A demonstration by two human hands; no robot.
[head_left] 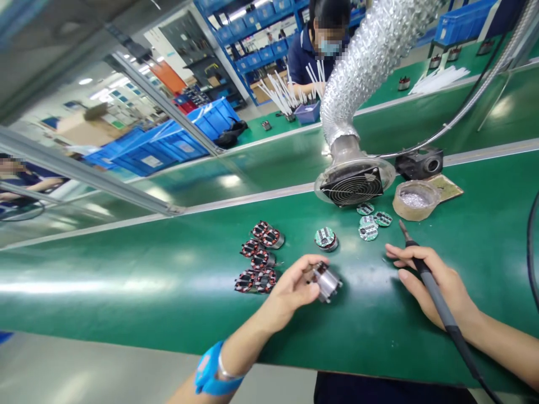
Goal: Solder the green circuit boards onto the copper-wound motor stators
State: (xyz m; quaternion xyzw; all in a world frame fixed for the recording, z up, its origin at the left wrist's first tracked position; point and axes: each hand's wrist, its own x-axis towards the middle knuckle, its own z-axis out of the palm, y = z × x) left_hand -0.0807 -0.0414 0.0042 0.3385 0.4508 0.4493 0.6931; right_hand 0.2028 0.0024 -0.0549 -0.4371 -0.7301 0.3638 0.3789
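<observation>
My left hand [295, 285] is closed on a small metal motor stator [326, 281], holding it just above the green bench mat [126, 280]. My right hand [438, 283] grips a soldering iron [425, 275] like a pen, its tip pointing up and away toward the round circuit boards [370, 223]. A cluster of several copper-wound stators [259, 259] lies left of my left hand. One stator topped with a green board [325, 239] stands alone behind it.
A fume extractor fan [352, 184] on a silver flexible duct [370, 62] sits at the back of the mat. Beside it are a tape roll holding solder scraps [415, 199] and a black device [419, 163]. A masked person [320, 50] works at the far bench. Blue bins [168, 143] stand left.
</observation>
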